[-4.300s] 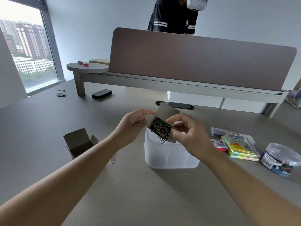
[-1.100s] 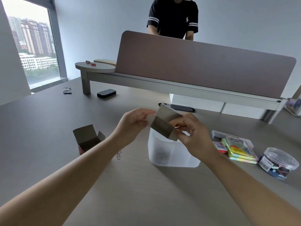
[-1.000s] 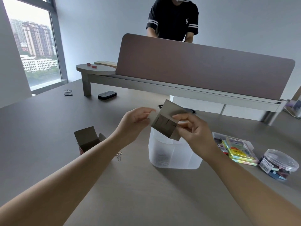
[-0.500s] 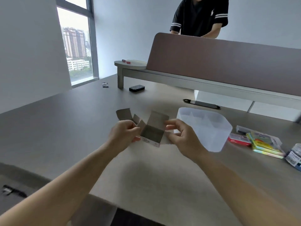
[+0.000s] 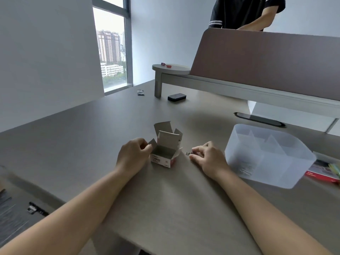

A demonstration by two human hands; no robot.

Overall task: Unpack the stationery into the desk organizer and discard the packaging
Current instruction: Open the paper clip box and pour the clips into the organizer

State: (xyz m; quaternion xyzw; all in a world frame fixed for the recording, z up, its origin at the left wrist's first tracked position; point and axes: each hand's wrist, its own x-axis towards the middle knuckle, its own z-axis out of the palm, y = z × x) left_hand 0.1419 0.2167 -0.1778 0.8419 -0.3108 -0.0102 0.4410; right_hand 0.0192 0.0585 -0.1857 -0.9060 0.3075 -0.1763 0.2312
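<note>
Fingers of the left hand (image 5: 132, 157) pinch the box (image 5: 165, 150) flap; right hand (image 5: 209, 159) pinches a paper clip (image 5: 188, 153) beside the organizer (image 5: 266, 155).

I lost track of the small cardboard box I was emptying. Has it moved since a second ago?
Yes. The small cardboard box has come down from above the organizer to the desk on its left, by the left hand.
</note>
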